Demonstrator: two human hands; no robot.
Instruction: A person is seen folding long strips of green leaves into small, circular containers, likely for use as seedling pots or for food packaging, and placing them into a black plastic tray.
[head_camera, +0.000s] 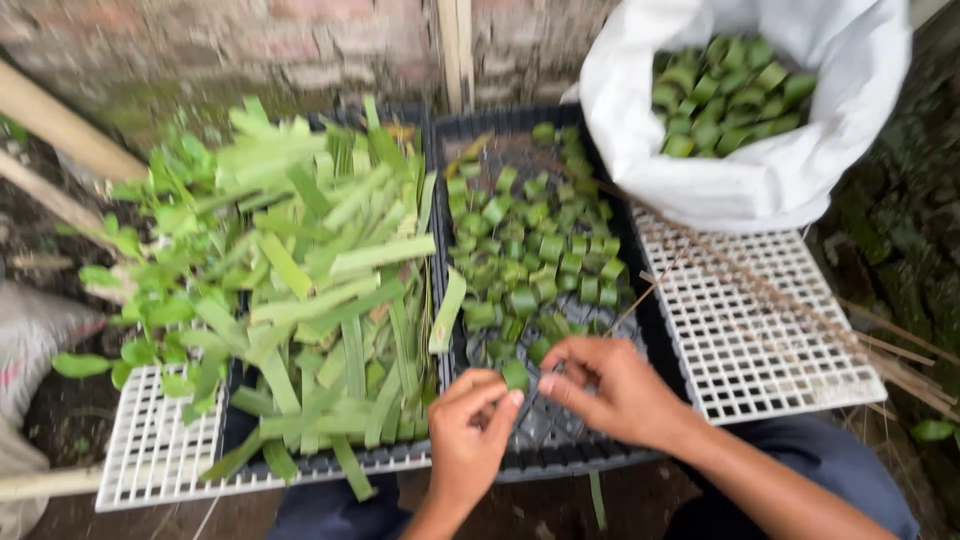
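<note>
Head view shows the left hand (468, 432) and the right hand (608, 388) meeting low in the middle, over the near end of a black plastic tray (560, 455). Between their fingertips sits a small rolled green leaf ring (515, 374); the left thumb and forefinger pinch in toward it from below, and the right hand's fingers are curled tight beside it, with a thin brown stick (640, 296) running up and away from that hand. Whether the right fingers grip the stick or only lie against it is blurred.

Just beyond the hands, the same tray holds a heap of finished leaf rings (525, 245), loosely scattered and touching one another. Left of it, a second black tray (400, 458) is piled with flat cut leaf strips (320, 290), some hanging over its near rim. Both trays rest on white plastic grids (760, 340) that stick out at either side. Leafy green plants (150, 300) crowd the far left edge. At the upper right, an open white sack (760, 175) stands on the grid, filled with more leaf rings. A brick wall (250, 45) runs behind.
</note>
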